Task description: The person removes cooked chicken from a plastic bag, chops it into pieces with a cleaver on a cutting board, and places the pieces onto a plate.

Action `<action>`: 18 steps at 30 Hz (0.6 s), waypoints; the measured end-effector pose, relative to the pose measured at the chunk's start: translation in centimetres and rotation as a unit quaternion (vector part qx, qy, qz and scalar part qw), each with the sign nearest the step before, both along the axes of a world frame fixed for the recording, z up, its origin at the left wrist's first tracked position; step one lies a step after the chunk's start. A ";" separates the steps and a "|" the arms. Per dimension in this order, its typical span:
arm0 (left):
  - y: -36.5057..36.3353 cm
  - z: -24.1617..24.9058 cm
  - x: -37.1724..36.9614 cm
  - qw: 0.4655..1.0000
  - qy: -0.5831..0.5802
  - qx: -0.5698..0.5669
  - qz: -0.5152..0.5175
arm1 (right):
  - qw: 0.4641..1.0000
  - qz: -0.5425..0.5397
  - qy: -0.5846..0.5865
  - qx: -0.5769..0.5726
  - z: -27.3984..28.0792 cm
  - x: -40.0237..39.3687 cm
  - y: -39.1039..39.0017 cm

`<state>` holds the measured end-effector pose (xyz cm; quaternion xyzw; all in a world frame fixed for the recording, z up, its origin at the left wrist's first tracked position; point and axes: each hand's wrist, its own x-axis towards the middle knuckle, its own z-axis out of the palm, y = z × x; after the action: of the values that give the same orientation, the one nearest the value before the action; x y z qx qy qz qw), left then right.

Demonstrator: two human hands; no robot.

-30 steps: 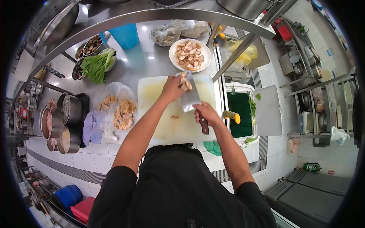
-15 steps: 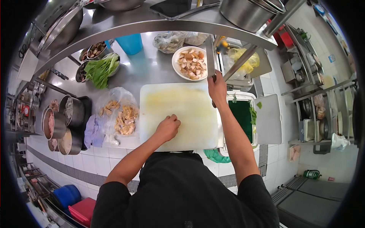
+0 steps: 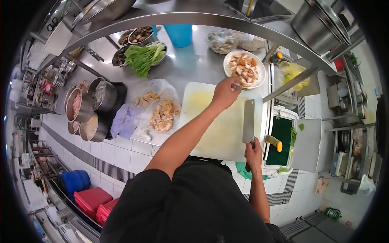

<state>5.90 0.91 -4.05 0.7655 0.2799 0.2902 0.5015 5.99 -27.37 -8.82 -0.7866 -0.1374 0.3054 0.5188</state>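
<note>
My left hand (image 3: 226, 94) is over the top of the white cutting board (image 3: 202, 137), beside the near rim of the white plate of chopped pieces (image 3: 244, 71). Its fingers are bent together; whether a small thing is between them is hidden. My right hand (image 3: 253, 156) is wrapped round the handle of a cleaver (image 3: 249, 121), whose broad blade lies flat-looking over the board's right edge, pointing away from me. A yellow-ended object (image 3: 274, 143) is just right of the blade, above the green-lined bin (image 3: 279, 131).
A clear bag of meat pieces (image 3: 164, 115) and a purple cloth (image 3: 123, 121) are left of the board. Farther back are leafy greens (image 3: 144, 58), a blue container (image 3: 179, 35) and metal pots (image 3: 79, 105). A metal shelf (image 3: 202, 19) crosses overhead.
My left hand has moved up and across toward the plate. My right hand has come down nearer my body with the cleaver. The view has shifted, and the yellow-ended object now shows by the bin.
</note>
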 end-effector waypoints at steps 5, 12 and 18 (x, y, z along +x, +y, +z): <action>6.5 -6.5 -13.6 0.978 0.047 0.008 0.205 | 0.996 0.030 -0.031 -0.075 0.8 0.6 0.1; 15.6 -9.5 -29.4 0.951 0.238 0.033 0.194 | 0.993 0.035 -0.077 -0.080 0.6 0.6 0.5; 10.2 -7.4 -23.9 0.894 0.392 0.208 0.064 | 0.990 0.047 -0.086 -0.102 0.8 0.4 0.8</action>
<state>-18.03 11.08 -11.46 0.8845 0.4352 0.0498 0.1606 6.36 -26.59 -8.07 -0.8516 -0.1860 0.2727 0.4071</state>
